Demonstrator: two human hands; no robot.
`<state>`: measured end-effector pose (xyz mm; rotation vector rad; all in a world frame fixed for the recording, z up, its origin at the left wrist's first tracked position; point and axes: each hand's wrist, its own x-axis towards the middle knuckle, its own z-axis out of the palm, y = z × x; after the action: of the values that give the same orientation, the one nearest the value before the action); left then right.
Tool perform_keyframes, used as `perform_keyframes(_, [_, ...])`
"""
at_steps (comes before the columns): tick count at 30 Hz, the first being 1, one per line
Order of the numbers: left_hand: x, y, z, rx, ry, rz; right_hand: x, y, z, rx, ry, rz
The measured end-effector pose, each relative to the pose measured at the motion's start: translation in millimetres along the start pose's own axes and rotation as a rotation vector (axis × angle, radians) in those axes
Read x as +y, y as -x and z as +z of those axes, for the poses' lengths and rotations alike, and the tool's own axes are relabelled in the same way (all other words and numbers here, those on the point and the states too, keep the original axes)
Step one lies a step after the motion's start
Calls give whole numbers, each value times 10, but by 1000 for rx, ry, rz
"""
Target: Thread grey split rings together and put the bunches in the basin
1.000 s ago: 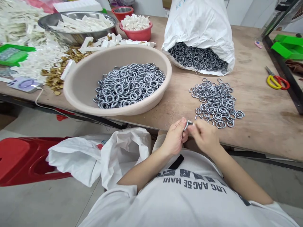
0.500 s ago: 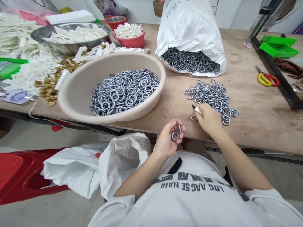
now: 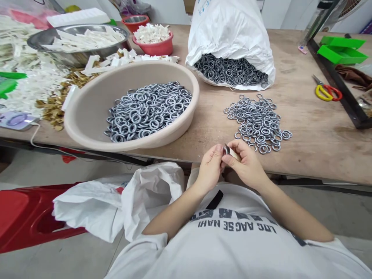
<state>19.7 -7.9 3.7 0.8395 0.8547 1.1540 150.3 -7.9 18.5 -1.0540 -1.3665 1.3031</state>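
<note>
Your left hand point(image 3: 209, 169) and right hand point(image 3: 247, 166) clamp fingers on a small metal piece point(image 3: 229, 152); a weak pinch could drop it past the wooden table point(image 3: 319, 151).

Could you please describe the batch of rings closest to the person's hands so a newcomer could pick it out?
On the wooden workbench, find the white sack spilling grey metal rings. In front of its mouth, right of the beige basin, lies a flat heap of the same rings. Unlike the others, these sit directly on the wood.
</note>
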Motion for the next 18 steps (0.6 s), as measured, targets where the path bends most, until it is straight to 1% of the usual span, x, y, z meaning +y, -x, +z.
perform_keyframes(3, [9,39,13,-49,7,-48,7,-21,-13,-3,64,-11])
perform_keyframes(5, [28,58,27,-38,48,-82,7,-30,-36,11,146,-41])
perform_keyframes(8, [52,71,45,-5,93,-93,-1,-22,-67,37,323,-126])
perform_keyframes(13, [66,60,41,-30,174,-159,-49,23,-110,33,435,-166])
perform_keyframes(18, [91,60,48,58,248,-193,-107,101,-82,-42,745,-325])
